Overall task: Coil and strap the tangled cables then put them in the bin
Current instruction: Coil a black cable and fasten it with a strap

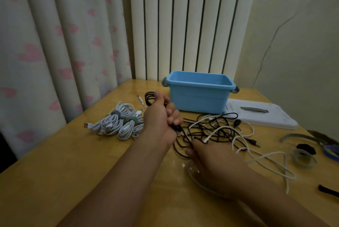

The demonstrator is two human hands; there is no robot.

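My left hand (pixel 161 116) grips a part-wound coil of black cable (pixel 149 98), whose loops stick out above the fist. The same black cable runs down to my right hand (pixel 207 157), which pinches it low over the table. A tangle of black and white cables (pixel 218 131) lies between my hands and the blue bin (pixel 200 94). The bin stands open at the back of the table. Several white cables (pixel 119 122), coiled and strapped, lie in a heap to the left.
The bin's white lid (pixel 260 112) lies to its right. A roll of strap tape (pixel 302 157), scissors with blue handles (pixel 328 149) and a black strap (pixel 328 191) sit near the right edge of the wooden table (pixel 55 168). Curtain and radiator stand behind.
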